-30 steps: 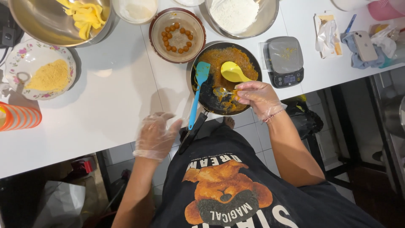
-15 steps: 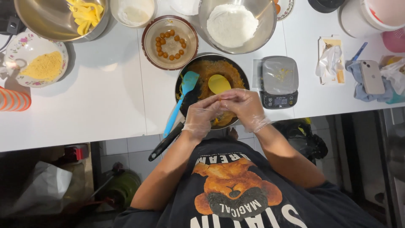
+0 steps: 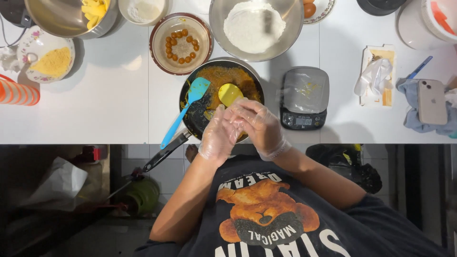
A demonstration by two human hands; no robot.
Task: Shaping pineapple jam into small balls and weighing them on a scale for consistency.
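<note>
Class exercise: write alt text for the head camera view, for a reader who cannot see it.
Seen from above, a person's gloved left hand and right hand are pressed together over a dark frying pan of orange mixture on a white counter. A blue spatula and yellow spoon rest in the pan, ringed by bowls and a kitchen scale.

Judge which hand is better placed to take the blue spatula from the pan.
Left, probably. The left hand is over the side of the pan where the spatula leans, its handle jutting out just beside that hand. The right hand would have to cross over the left.
</note>
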